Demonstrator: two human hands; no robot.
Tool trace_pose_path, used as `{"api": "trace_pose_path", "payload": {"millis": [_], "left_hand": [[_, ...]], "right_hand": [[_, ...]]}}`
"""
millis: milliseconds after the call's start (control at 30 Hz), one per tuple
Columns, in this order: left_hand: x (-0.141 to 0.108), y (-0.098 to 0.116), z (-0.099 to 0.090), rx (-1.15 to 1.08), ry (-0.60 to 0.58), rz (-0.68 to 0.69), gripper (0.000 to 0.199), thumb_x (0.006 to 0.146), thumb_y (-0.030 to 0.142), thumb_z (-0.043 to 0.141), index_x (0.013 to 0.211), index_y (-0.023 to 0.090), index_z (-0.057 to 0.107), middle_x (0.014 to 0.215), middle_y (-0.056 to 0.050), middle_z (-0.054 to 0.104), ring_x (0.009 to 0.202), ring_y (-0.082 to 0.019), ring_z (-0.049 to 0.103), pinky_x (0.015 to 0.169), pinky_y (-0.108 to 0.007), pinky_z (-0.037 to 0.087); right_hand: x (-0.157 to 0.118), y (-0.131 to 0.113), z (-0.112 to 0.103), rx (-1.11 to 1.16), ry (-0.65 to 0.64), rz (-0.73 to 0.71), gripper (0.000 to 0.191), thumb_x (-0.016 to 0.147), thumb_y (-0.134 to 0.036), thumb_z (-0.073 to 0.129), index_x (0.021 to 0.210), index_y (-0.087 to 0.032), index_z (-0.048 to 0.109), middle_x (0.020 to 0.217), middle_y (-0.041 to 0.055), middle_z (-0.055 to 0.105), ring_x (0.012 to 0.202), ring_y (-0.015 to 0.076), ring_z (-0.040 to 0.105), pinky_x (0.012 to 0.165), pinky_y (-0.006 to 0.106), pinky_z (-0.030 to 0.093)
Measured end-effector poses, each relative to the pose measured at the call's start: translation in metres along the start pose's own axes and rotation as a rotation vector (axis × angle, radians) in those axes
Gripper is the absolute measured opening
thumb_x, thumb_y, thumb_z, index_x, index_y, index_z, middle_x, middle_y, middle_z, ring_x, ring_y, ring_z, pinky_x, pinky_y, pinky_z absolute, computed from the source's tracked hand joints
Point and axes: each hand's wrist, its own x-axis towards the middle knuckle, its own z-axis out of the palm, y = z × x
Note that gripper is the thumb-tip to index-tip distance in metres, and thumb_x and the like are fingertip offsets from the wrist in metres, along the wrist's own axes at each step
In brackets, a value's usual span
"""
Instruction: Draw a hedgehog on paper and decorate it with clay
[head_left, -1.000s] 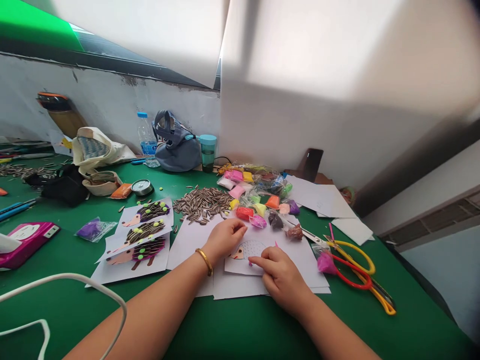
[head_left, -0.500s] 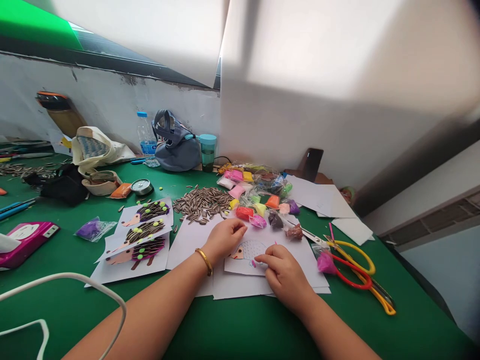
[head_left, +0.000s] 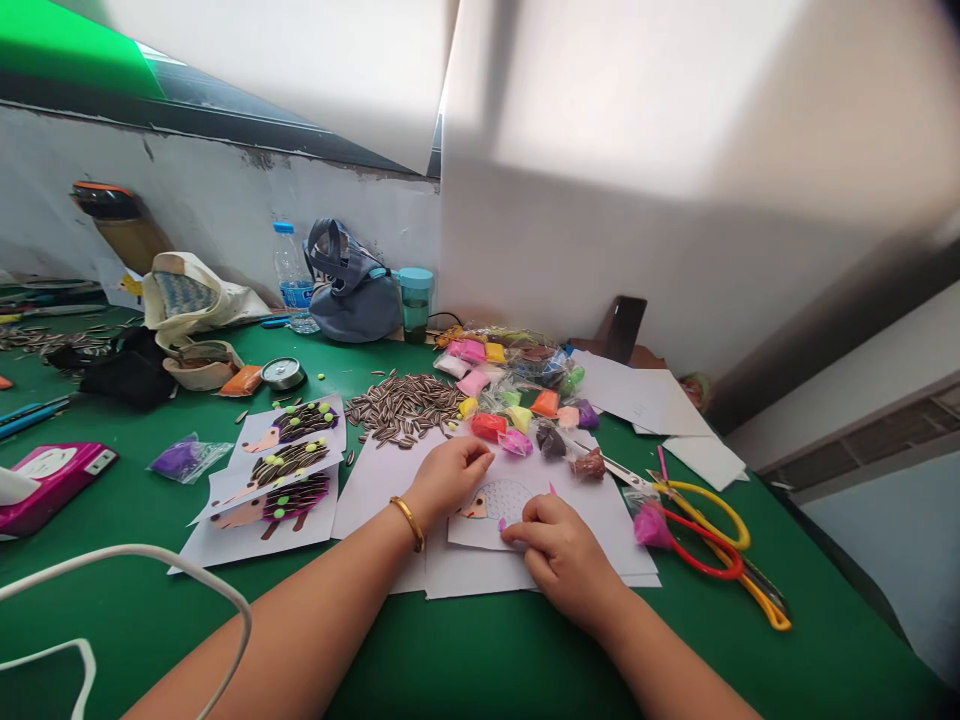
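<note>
A small sheet with a hedgehog drawing lies on a stack of white paper. The hedgehog's face is peach clay. My left hand, wearing a gold bracelet, rests at the sheet's upper left edge with fingertips pinched together; whatever they hold, if anything, is hidden. My right hand points its index finger at a small pink-purple clay piece under the drawing, its other fingers curled. A thin pink tip shows just beyond the right knuckles; whether that hand holds it, I cannot tell.
Sunflower seeds are heaped behind the paper, beside bagged coloured clay. Finished hedgehog pictures lie left. Scissors with red and yellow handles lie right, near a pink clay bag. A white cable loops at front left.
My right hand has shifted slightly left, its index fingertip moving down and left over the clay under the hedgehog. The pink clay there looks smaller or more covered. My left hand stays put.
</note>
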Motion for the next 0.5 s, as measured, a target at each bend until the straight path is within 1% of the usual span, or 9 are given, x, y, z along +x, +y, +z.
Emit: {"api": "trace_pose_path", "payload": {"millis": [100,200,333,400,500], "left_hand": [[-0.0002,-0.0009,-0.0001,0.003,0.004,0.009,0.025,0.089,0.035,0.049,0.080,0.021,0.067,0.077,-0.001,0.068,0.071,-0.017,0.058,0.061,-0.026,0.039],[-0.0006,-0.0014,0.0004,0.005,0.007,0.013,0.024,0.089,0.034,0.050,0.079,0.021,0.067,0.076,-0.001,0.068,0.070,-0.017,0.058,0.061,-0.026,0.039],[-0.0007,-0.0017,0.0013,0.002,0.018,0.026,0.023,0.089,0.034,0.050,0.078,0.021,0.066,0.076,-0.001,0.068,0.070,-0.016,0.058,0.061,-0.026,0.038],[-0.0005,-0.0017,0.0016,0.003,0.022,0.029,0.024,0.089,0.034,0.050,0.078,0.021,0.066,0.075,0.000,0.067,0.070,-0.016,0.057,0.061,-0.026,0.038],[-0.0003,-0.0015,0.0016,0.003,0.019,0.025,0.024,0.089,0.034,0.050,0.078,0.020,0.067,0.075,-0.001,0.067,0.069,-0.016,0.057,0.061,-0.027,0.038]], "right_hand": [[0.0006,-0.0002,-0.0017,0.020,0.037,0.009,0.038,0.074,0.001,0.047,0.089,-0.023,0.072,0.087,0.0049,0.057,0.083,0.0196,0.054,0.077,0.035,0.047],[0.0014,0.0000,-0.0021,0.016,0.070,0.032,0.040,0.074,0.001,0.047,0.095,-0.022,0.072,0.087,0.0053,0.056,0.083,0.0204,0.054,0.077,0.036,0.047],[0.0018,0.0004,-0.0004,-0.020,0.018,0.041,0.050,0.074,0.001,0.047,0.110,-0.023,0.070,0.089,0.0058,0.056,0.084,0.0209,0.053,0.080,0.038,0.047],[0.0016,0.0008,0.0006,-0.037,-0.005,0.043,0.050,0.073,0.001,0.048,0.111,-0.023,0.070,0.090,0.0060,0.056,0.085,0.0210,0.053,0.081,0.039,0.047],[0.0013,0.0012,0.0012,-0.051,-0.017,0.046,0.048,0.073,0.002,0.048,0.107,-0.024,0.071,0.089,0.0057,0.056,0.084,0.0207,0.052,0.082,0.039,0.046]]}}
